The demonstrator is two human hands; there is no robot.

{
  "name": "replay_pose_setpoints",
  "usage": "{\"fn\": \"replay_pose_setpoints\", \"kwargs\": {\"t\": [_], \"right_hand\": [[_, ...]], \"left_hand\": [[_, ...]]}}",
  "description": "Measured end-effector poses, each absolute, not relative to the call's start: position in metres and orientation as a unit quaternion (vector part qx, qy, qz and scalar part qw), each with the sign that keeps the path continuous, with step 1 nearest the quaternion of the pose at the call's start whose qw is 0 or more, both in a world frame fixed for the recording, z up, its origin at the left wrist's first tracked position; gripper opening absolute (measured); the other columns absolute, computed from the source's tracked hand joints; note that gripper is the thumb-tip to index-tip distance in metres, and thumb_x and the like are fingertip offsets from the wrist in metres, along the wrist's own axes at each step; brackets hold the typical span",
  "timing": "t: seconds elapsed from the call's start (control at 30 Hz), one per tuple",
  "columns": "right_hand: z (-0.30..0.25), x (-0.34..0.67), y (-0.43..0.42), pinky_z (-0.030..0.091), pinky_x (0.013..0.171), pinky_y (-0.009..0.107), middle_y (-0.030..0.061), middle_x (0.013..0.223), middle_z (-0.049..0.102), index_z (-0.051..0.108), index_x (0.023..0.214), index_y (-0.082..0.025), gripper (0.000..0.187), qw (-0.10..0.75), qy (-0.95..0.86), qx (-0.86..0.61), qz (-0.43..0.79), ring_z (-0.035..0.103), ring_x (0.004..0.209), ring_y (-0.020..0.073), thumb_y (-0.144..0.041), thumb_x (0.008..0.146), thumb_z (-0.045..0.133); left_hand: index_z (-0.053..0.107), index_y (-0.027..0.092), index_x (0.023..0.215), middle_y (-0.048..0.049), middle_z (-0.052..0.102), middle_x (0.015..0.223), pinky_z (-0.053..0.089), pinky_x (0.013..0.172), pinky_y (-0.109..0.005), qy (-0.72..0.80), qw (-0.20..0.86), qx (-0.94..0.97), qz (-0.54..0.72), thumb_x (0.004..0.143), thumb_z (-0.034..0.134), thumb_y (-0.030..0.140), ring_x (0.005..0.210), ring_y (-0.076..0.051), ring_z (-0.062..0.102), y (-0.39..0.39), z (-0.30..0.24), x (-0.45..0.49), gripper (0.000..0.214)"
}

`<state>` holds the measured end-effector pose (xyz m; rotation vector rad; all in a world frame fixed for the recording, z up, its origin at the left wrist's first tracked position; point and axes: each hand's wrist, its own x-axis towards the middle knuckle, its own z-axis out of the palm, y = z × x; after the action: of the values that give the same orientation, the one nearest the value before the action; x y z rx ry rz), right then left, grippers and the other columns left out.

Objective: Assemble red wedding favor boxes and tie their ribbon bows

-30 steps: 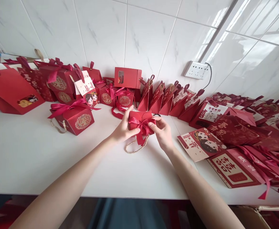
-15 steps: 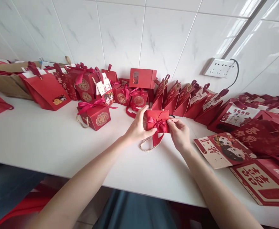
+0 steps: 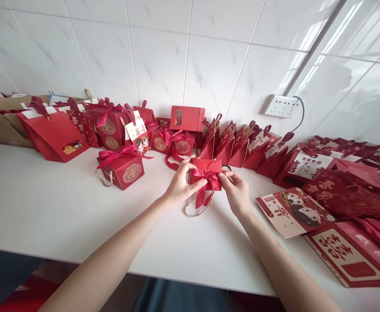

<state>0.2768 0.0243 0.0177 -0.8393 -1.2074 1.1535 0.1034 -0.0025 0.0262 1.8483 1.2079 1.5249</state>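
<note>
A small red gift box (image 3: 205,168) with a dark red ribbon bow on its near face is held just above the white counter (image 3: 63,212). My left hand (image 3: 180,184) grips its left side, thumb across the front. My right hand (image 3: 237,190) pinches the bow's right loop at the box's right edge. A beige rope handle (image 3: 198,210) hangs from the box and rests on the counter below it.
A finished red box with ribbon and gold emblem (image 3: 123,167) stands to the left. Several red boxes and bags line the tiled wall. Flat red cartons (image 3: 292,210) lie at the right. A brown cardboard box (image 3: 1,121) sits far left; a wall socket (image 3: 280,105) is above.
The view has shifted a little between frames. Both hands stay on the small box, working the ribbon bow; the box has turned slightly and the bow's tail now hangs lower.
</note>
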Motion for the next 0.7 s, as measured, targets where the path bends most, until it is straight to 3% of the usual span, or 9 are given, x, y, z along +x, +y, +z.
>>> {"fn": "replay_pose_setpoints", "kwargs": {"t": [0.27, 0.53, 0.7], "right_hand": [[0.023, 0.272, 0.019, 0.052, 0.079, 0.036, 0.0055, 0.108, 0.070, 0.057, 0.064, -0.021, 0.031, 0.576, -0.531, -0.346, 0.517, 0.066, 0.090, 0.0218, -0.046, 0.068, 0.076], [0.019, 0.270, 0.022, 0.053, 0.083, 0.040, 0.0064, 0.115, 0.067, 0.057, 0.066, -0.021, 0.032, 0.574, -0.511, -0.315, 0.557, 0.064, 0.101, 0.0260, -0.047, 0.067, 0.076], [0.018, 0.269, 0.024, 0.053, 0.085, 0.042, 0.0053, 0.114, 0.067, 0.056, 0.064, -0.021, 0.034, 0.574, -0.485, -0.294, 0.591, 0.065, 0.094, 0.0243, -0.047, 0.064, 0.078]], "left_hand": [[0.047, 0.021, 0.078, -0.0124, 0.051, 0.127, 0.045, 0.094, -0.038, 0.479, 0.185, 0.606, 0.607, 0.087, 0.053, 0.031, 0.129, -0.025, 0.043, -0.004, 0.023, 0.110, 0.014], [0.045, 0.022, 0.082, -0.0115, 0.051, 0.131, 0.041, 0.101, -0.043, 0.488, 0.141, 0.605, 0.613, 0.089, 0.048, 0.029, 0.127, -0.023, 0.045, -0.004, 0.019, 0.111, 0.010], [0.044, 0.023, 0.085, -0.0114, 0.048, 0.133, 0.041, 0.101, -0.040, 0.486, 0.133, 0.608, 0.613, 0.091, 0.046, 0.031, 0.129, -0.021, 0.044, -0.003, 0.016, 0.112, 0.010]]}}
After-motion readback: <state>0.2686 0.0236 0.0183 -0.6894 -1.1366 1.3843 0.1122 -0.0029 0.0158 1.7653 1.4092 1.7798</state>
